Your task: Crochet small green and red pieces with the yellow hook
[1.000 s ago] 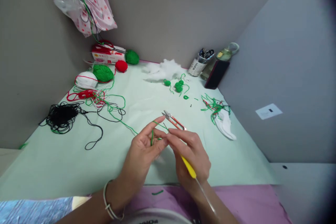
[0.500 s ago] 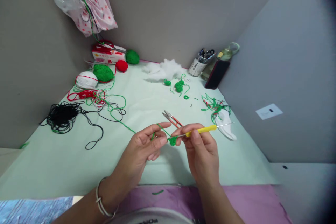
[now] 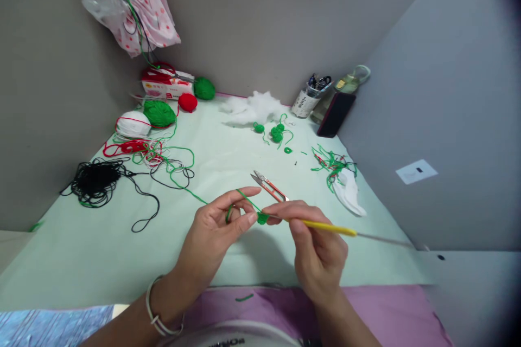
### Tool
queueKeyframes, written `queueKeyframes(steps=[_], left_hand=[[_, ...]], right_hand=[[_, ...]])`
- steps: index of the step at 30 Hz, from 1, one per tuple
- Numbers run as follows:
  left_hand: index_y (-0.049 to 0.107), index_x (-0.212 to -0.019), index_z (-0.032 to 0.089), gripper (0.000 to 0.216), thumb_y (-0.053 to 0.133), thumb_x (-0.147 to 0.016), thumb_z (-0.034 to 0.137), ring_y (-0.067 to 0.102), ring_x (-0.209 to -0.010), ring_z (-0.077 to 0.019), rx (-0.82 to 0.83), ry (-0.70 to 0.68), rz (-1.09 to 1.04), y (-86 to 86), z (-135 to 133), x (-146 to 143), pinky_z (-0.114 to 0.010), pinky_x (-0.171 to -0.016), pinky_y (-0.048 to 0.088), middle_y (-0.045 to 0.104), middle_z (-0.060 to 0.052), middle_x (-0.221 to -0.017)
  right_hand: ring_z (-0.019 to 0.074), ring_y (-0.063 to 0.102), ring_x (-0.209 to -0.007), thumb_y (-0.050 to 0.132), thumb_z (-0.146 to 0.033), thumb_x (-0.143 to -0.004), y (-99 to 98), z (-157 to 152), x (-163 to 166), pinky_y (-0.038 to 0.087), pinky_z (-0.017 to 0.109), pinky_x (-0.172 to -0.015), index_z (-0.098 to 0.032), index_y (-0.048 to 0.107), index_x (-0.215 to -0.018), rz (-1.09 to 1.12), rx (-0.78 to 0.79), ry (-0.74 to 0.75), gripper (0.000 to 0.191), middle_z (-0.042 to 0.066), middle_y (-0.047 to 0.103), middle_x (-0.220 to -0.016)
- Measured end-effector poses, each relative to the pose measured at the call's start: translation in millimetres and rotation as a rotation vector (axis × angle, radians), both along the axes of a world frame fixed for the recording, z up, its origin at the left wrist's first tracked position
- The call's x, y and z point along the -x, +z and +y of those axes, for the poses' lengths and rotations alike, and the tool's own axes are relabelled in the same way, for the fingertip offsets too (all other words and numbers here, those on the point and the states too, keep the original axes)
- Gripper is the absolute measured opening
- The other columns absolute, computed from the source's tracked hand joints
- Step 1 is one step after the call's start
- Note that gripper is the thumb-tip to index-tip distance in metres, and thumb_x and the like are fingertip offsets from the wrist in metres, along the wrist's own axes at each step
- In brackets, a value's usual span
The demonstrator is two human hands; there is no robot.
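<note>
Between thumb and fingers, my left hand (image 3: 222, 225) pinches a small green crochet piece (image 3: 262, 218), and green yarn (image 3: 246, 195) runs over its raised index finger. My right hand (image 3: 319, 238) grips a crochet hook (image 3: 331, 227) by its yellow handle. One end of the hook meets the green piece, where fingers partly hide it; the other metal end points out to the right. Just beyond my hands lie orange-handled thread snips (image 3: 271, 187), their blades toward the upper left.
Left are tangled black cord (image 3: 95, 179), a white yarn ball (image 3: 133, 123) and green yarn (image 3: 159, 113). White stuffing (image 3: 256, 107) and small green crocheted pieces (image 3: 277, 133) lie at the back. A phone (image 3: 337, 114) leans at right, near yarn scraps (image 3: 331, 162).
My right hand has turned and shifted slightly right and down, and the hook's free end now slants down to the right. The left hand has moved slightly left with the green piece.
</note>
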State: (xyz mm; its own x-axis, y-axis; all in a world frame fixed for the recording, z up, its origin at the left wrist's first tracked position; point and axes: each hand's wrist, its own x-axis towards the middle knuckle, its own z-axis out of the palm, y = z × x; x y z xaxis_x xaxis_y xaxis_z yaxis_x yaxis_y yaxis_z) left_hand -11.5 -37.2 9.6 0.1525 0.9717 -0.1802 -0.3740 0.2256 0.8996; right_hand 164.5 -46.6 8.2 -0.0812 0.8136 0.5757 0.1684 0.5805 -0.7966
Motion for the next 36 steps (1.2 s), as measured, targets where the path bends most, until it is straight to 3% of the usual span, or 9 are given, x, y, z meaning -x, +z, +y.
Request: queueKeyframes(steps=[4, 7, 9, 11, 14, 20, 28, 33, 36], left_hand=[[0.079, -0.121, 0.028, 0.039, 0.087, -0.083, 0.026, 0.041, -0.06, -0.0059, -0.001, 0.023, -0.076, 0.8, -2, -5, -0.019, -0.057, 0.034, 0.061, 0.004, -0.078], [0.077, -0.125, 0.025, 0.042, 0.086, -0.084, 0.027, 0.028, -0.051, -0.0024, 0.119, -0.049, -0.26, 0.9, -1, -8, -0.018, -0.049, 0.027, 0.056, 0.006, -0.073], [0.078, -0.121, 0.02, 0.038, 0.085, -0.084, 0.025, 0.019, -0.049, -0.0013, 0.198, -0.101, -0.367, 1.1, 1, -7, -0.017, -0.047, 0.023, 0.048, 0.009, -0.066], [0.08, -0.116, 0.017, 0.032, 0.084, -0.084, 0.022, 0.016, -0.049, -0.0013, 0.216, -0.103, -0.406, 1.9, 4, -5, -0.016, -0.047, 0.021, 0.043, 0.01, -0.063], [0.082, -0.111, 0.019, 0.028, 0.085, -0.083, 0.021, 0.019, -0.048, -0.0004, 0.166, -0.072, -0.37, 3.3, 5, -3, -0.017, -0.046, 0.02, 0.049, 0.007, -0.069], [0.083, -0.111, 0.027, 0.026, 0.084, -0.086, 0.027, 0.027, -0.05, -0.0003, 0.063, -0.103, -0.235, -3.5, -1, -6, -0.021, -0.048, 0.024, 0.059, 0.002, -0.088], [0.085, -0.109, 0.027, 0.027, 0.087, -0.083, 0.034, 0.036, -0.058, -0.0055, 0.025, -0.022, -0.071, -4.3, 1, -7, -0.021, -0.052, 0.028, 0.058, 0.002, -0.076], [0.083, -0.116, 0.026, 0.036, 0.088, -0.081, 0.031, 0.025, -0.049, -0.0006, 0.142, -0.099, -0.303, -2.6, 2, -12, -0.018, -0.046, 0.022, 0.054, 0.005, -0.074], [0.085, -0.11, 0.021, 0.028, 0.087, -0.082, 0.025, 0.018, -0.048, 0.0002, 0.201, -0.108, -0.383, -2.7, 4, -9, -0.017, -0.046, 0.02, 0.045, 0.008, -0.068]], right_hand=[[0.0211, 0.076, -0.098, 0.056, -0.008, -0.101, -7.0, -1, -1, 0.064, 0.036, -0.081, -0.023, 0.07, -0.124, -0.32, -0.29, -0.083, 0.03, 0.009, 0.079, -0.109], [0.0231, 0.075, -0.103, 0.064, -0.006, -0.097, -12.4, 0, 0, 0.064, 0.036, -0.082, -0.026, 0.072, -0.128, -0.543, -0.479, -0.19, 0.037, 0.01, 0.078, -0.113], [0.0232, 0.075, -0.102, 0.063, -0.008, -0.098, -13.5, 1, 0, 0.063, 0.037, -0.082, -0.027, 0.073, -0.128, -0.469, -0.441, -0.197, 0.037, 0.01, 0.077, -0.113], [0.0217, 0.074, -0.094, 0.057, -0.012, -0.101, -11.9, 1, 0, 0.062, 0.038, -0.079, -0.026, 0.074, -0.123, -0.25, -0.288, -0.155, 0.031, 0.008, 0.077, -0.106], [0.0196, 0.07, -0.082, 0.055, -0.017, -0.105, -7.2, 4, 2, 0.059, 0.036, -0.072, -0.025, 0.077, -0.113, 0.053, -0.082, -0.056, 0.025, 0.005, 0.077, -0.091], [0.0214, 0.074, -0.099, 0.06, -0.022, -0.104, -4.4, 12, 7, 0.059, 0.038, -0.087, -0.026, 0.08, -0.105, 0.115, 0.032, 0.006, 0.02, 0.005, 0.081, -0.101], [0.0199, 0.074, -0.097, 0.058, -0.013, -0.103, -6.5, 7, 4, 0.06, 0.035, -0.083, -0.027, 0.077, -0.111, -0.001, -0.004, -0.017, 0.025, 0.004, 0.079, -0.1], [0.0228, 0.074, -0.103, 0.062, -0.004, -0.096, -13.6, 1, 2, 0.061, 0.036, -0.083, -0.029, 0.075, -0.126, -0.385, -0.318, -0.147, 0.041, 0.01, 0.077, -0.117], [0.0205, 0.073, -0.093, 0.058, -0.006, -0.098, -12.5, 0, 2, 0.06, 0.036, -0.08, -0.027, 0.076, -0.123, -0.188, -0.232, -0.142, 0.037, 0.008, 0.078, -0.107]])
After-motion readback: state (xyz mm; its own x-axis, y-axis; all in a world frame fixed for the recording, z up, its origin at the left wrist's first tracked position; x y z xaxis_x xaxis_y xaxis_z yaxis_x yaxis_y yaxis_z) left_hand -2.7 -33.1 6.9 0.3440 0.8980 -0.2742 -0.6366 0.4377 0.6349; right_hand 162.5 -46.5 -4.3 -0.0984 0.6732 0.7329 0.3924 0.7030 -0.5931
